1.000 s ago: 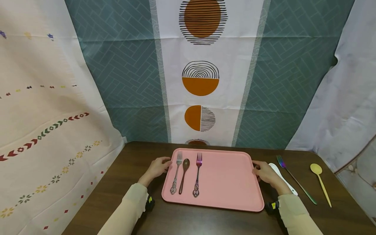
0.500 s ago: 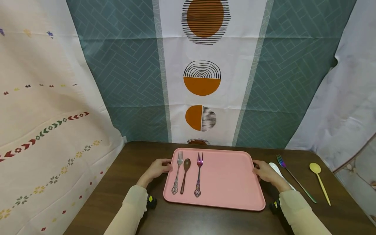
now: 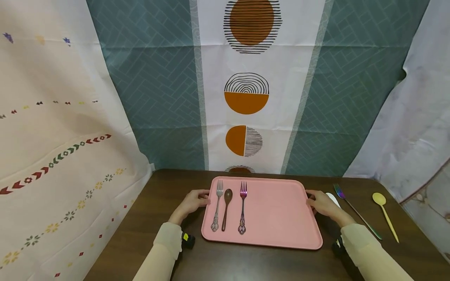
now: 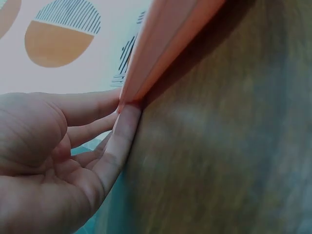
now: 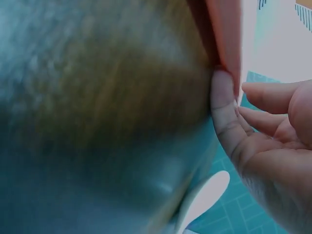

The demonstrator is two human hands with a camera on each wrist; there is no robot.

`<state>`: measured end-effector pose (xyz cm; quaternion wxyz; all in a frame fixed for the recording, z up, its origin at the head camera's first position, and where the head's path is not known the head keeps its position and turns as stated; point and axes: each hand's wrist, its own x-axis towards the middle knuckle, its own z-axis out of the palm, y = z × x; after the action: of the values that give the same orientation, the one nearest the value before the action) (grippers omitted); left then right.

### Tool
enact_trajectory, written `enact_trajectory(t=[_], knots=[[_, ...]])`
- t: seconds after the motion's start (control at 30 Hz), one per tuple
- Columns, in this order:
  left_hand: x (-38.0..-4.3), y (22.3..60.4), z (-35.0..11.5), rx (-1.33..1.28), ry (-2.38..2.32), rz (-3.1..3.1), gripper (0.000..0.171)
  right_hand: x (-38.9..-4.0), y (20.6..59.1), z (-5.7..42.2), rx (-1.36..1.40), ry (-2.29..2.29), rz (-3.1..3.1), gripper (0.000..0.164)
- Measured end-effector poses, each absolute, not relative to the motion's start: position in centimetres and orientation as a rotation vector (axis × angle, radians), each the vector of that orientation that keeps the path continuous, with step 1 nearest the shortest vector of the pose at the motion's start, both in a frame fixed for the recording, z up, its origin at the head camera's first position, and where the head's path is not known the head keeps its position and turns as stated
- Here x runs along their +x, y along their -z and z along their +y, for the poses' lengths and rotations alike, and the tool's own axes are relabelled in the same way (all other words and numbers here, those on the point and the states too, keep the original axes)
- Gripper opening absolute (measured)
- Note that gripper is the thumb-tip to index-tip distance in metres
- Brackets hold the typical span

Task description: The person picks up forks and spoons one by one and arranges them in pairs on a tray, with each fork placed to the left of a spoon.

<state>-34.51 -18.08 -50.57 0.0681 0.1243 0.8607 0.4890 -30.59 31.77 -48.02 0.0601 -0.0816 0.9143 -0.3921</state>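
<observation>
A pink tray [image 3: 277,212] lies on the dark wooden table in the head view. On its left half are a silver fork [image 3: 216,210], a dark brown spoon [image 3: 226,210] and a purple-tinted fork [image 3: 242,208], side by side. My left hand [image 3: 191,202] pinches the tray's left edge; the left wrist view has a finger under the rim and the thumb against it. At the opposite edge, my right hand [image 3: 324,203] grips the tray with a finger beneath the rim, as the right wrist view shows. Right hand and forearm hide most of a white spoon [image 3: 333,199].
Right of the tray lie a rainbow-coloured fork [image 3: 356,210] and a yellow spoon [image 3: 386,215]. The table [image 3: 253,263] ends at the back against a hanging patterned cloth [image 3: 281,117]. Another cloth [image 3: 88,187] borders the left side.
The tray, with its cutlery and both hands, has shifted slightly to the right. More of the white spoon is now hidden behind the right hand and forearm.
</observation>
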Motion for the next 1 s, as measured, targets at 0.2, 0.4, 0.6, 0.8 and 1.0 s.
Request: enact_trajectory(t=[0.2,0.4,0.6,0.8,1.0], knots=[[-34.5,50.4,-17.9,0.343,-1.491,2.575,0.045,-30.2,46.7,33.0,-0.275,1.128,2.913,0.041],[-34.3,50.2,-17.9,0.337,-1.48,2.585,0.046,-29.6,45.1,35.2,-0.238,0.98,3.096,0.037],[-34.5,50.3,-18.2,0.308,-1.485,2.587,0.047,-29.0,44.3,37.1,-0.236,0.728,3.223,0.03],[-34.6,50.7,-18.3,0.302,-1.49,2.592,0.045,-28.1,44.3,38.4,-0.274,0.622,3.223,0.018],[-34.7,50.9,-18.0,0.284,-1.495,2.597,0.047,-27.1,45.0,39.1,-0.245,0.603,3.208,0.014]])
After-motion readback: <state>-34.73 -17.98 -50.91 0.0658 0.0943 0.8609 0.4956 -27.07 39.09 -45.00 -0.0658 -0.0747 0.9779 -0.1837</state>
